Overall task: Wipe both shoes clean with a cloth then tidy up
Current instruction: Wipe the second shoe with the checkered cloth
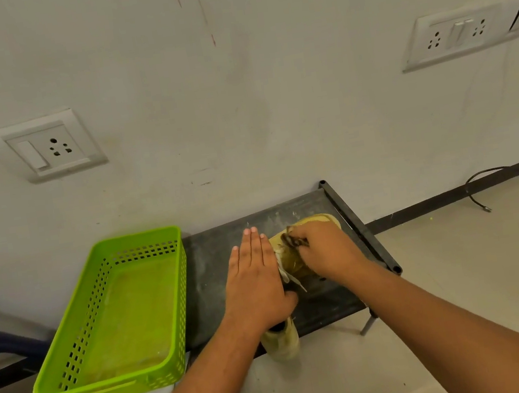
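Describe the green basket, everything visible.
The green basket is lime, plastic-looking, rectangular and open-topped. Its walls flare outward and are pierced by rows of small rectangular holes under a solid rim; the near end wall has a slot handle. The floor is solid, smudged, and holds nothing visible. It stands upright, apparently on the left end of the dark table. Nothing else visibly touches it.
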